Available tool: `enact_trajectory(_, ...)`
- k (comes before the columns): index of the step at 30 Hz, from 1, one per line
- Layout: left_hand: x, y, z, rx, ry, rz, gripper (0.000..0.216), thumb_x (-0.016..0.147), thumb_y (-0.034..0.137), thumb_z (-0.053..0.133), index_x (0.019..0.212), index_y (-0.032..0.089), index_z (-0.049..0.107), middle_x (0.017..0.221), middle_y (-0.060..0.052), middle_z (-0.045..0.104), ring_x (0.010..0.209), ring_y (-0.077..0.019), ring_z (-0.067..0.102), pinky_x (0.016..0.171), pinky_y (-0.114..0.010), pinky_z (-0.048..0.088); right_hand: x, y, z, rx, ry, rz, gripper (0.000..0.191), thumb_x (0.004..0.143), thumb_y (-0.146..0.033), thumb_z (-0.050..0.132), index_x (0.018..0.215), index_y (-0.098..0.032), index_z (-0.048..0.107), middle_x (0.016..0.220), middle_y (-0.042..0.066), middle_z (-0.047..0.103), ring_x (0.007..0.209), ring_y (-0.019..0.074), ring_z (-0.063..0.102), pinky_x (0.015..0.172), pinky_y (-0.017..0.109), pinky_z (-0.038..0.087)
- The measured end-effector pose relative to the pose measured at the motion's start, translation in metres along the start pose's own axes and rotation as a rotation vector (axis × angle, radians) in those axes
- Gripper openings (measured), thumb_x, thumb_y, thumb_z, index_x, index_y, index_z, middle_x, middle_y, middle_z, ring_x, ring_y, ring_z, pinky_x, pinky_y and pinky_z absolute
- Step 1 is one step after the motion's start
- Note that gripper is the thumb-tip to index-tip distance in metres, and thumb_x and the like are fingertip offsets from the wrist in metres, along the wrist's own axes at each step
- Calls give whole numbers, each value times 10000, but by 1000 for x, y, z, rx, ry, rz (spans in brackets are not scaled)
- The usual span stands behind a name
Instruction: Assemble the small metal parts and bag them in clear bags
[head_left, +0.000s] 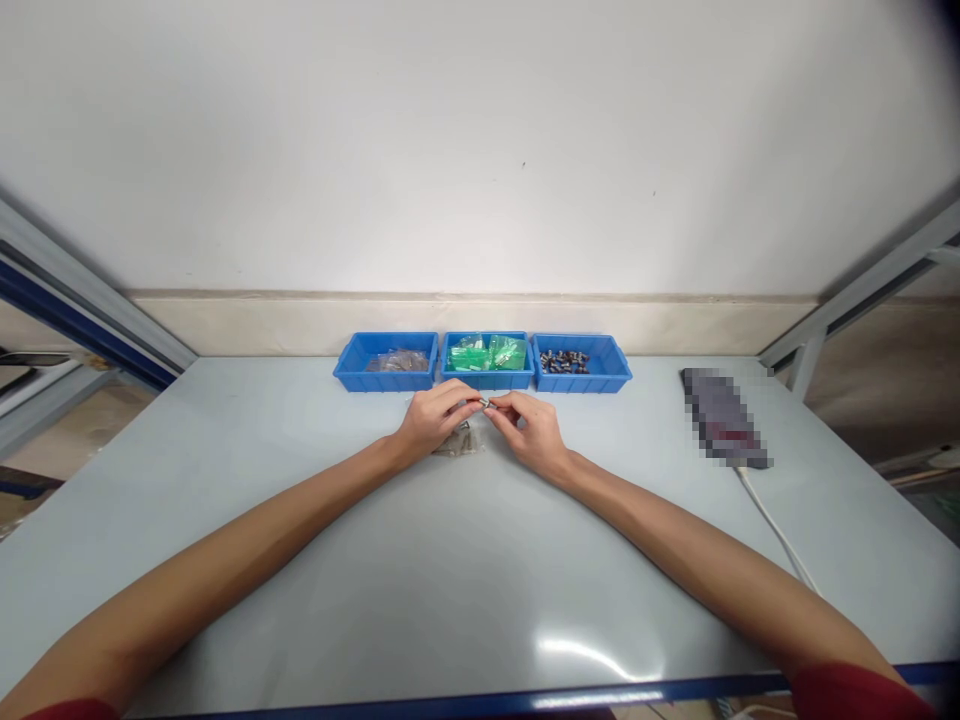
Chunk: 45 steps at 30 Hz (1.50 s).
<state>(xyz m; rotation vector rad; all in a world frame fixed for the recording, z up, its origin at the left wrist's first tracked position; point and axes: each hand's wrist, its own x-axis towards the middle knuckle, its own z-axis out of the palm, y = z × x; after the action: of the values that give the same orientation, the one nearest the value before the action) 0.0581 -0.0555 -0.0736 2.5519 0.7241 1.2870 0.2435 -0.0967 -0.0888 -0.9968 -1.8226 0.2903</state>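
Note:
Between the fingertips of both hands is a small shiny metal piece (486,404), too small to name exactly. My left hand (433,420) pinches it from the left, thumb and fingers pressed together. From the right, my right hand (529,428) grips it in the same way. A small clear plastic bag (459,440) with brownish contents lies on the table just below the left fingers, partly hidden by that hand.
Along the back stand three blue bins: the left bin (386,382) with clear bags, the middle bin (487,380) with green-marked bags, the right bin (585,384) with several small metal parts. A blurred dark device (724,418) with a white cable (780,530) lies at the right.

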Motion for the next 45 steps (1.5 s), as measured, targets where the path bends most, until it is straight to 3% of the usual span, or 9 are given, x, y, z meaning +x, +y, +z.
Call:
enact_trajectory(16, 1, 1, -1, 16, -15, 3, 188, 936, 251, 518, 887, 140, 662, 826, -75, 700, 761, -140, 641, 686, -236, 504, 0, 1, 0, 22, -3, 4, 156, 915, -265, 525, 925, -186, 659, 728, 30, 657, 640, 142, 573, 609, 257, 459)
enact_trajectory(31, 0, -1, 1, 7, 21, 31, 150, 919, 219, 550, 875, 131, 662, 817, -71, 700, 757, -131, 642, 691, -225, 508, 0, 0, 0, 12, 2, -7, 162, 908, -287, 543, 858, -176, 649, 655, 9, 608, 573, 125, 513, 570, 241, 424)
enact_trajectory(45, -1, -1, 1, 21, 4, 16, 162, 924, 238, 543, 890, 130, 659, 819, -73, 691, 745, -130, 627, 670, -225, 495, 0, 1, 0, 24, 19, -30, 149, 910, -248, 534, 921, -173, 662, 732, 32, 667, 645, 141, 588, 611, 251, 464)
